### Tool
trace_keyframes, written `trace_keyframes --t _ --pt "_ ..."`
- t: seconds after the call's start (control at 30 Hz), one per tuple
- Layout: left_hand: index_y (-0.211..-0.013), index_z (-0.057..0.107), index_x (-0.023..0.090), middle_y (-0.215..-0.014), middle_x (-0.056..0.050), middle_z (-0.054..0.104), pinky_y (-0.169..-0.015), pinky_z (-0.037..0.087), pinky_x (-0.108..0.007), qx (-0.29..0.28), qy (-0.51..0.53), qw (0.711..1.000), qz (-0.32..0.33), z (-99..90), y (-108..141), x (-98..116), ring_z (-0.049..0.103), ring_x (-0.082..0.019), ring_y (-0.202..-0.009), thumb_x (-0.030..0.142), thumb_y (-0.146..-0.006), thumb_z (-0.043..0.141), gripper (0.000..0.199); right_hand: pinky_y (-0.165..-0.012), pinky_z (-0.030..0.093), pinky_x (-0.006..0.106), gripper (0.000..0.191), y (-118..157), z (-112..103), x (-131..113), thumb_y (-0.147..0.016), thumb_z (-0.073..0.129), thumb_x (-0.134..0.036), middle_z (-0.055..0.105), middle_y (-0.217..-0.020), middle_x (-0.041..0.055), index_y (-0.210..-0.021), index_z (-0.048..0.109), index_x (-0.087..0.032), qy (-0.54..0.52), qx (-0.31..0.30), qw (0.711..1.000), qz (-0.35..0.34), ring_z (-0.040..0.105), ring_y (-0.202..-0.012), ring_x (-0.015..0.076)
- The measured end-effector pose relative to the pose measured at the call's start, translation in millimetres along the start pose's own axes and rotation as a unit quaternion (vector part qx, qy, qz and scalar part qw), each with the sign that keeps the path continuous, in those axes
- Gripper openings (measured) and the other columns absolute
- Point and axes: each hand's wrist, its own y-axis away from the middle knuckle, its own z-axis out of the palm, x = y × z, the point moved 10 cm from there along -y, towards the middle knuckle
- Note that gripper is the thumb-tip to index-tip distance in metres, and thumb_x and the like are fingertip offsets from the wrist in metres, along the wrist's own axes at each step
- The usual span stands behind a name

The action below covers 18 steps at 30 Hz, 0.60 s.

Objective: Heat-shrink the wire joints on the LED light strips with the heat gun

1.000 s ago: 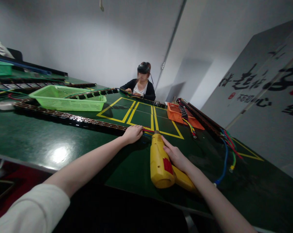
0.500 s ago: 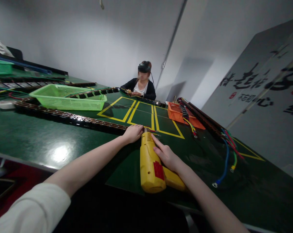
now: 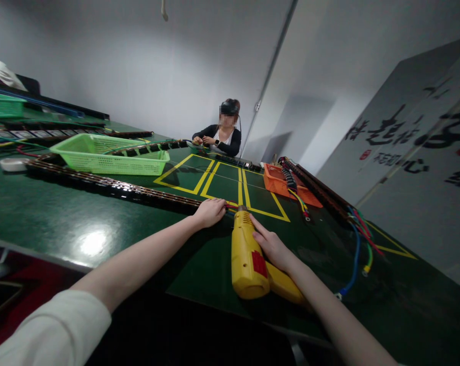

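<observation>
A yellow heat gun (image 3: pixel 247 259) with a red label is gripped in my right hand (image 3: pixel 271 247), its metal nozzle (image 3: pixel 242 208) pointing away from me. My left hand (image 3: pixel 211 212) is closed around the right end of a long dark wire bundle (image 3: pixel 115 188), which runs leftward over the green table. Red and blue wire ends (image 3: pixel 230 207) stick out past my left fingers and lie close to the nozzle. Whether the nozzle touches them I cannot tell.
A light green basket (image 3: pixel 111 165) stands behind the bundle with a wrapped cable across it. An orange basket (image 3: pixel 272 179) and another long bundle (image 3: pixel 317 187) with coloured, lugged leads lie to the right. Across the table (image 3: pixel 131 234) sits a person (image 3: pixel 222 134).
The heat gun has moved right with my right hand, away from my left hand. More of the red and blue wire ends now shows between them.
</observation>
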Motion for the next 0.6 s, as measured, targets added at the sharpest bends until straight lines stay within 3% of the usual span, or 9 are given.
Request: trace_keyframes --t 0.23,0.6 --pt "-0.101 0.057 0.017 -0.1 -0.007 0.065 -0.083 0.046 -0.032 0.004 0.003 1.0 0.004 -0.4 0.9 0.8 0.06 -0.02 -0.095 0.024 -0.092 0.034 0.026 -0.104 0.032 0.045 0.07 2.5 -14.4 22.0 -0.09 0.03 -0.058 0.044 -0.141 0.0084 -0.147 0.016 -0.02 -0.007 0.027 0.999 0.036 0.045 -0.126 0.0273" --pt "-0.1 0.058 0.017 -0.099 -0.007 0.065 -0.083 0.046 -0.031 -0.004 0.004 1.0 -0.013 -1.3 0.4 -0.4 0.06 -0.02 -0.094 0.024 -0.091 0.034 0.026 -0.102 0.035 0.043 0.07 3.3 -5.6 7.3 -0.091 0.029 -0.057 0.049 -0.137 0.0091 -0.147 0.014 -0.02 0.001 0.004 0.999 0.034 0.049 -0.122 0.0261"
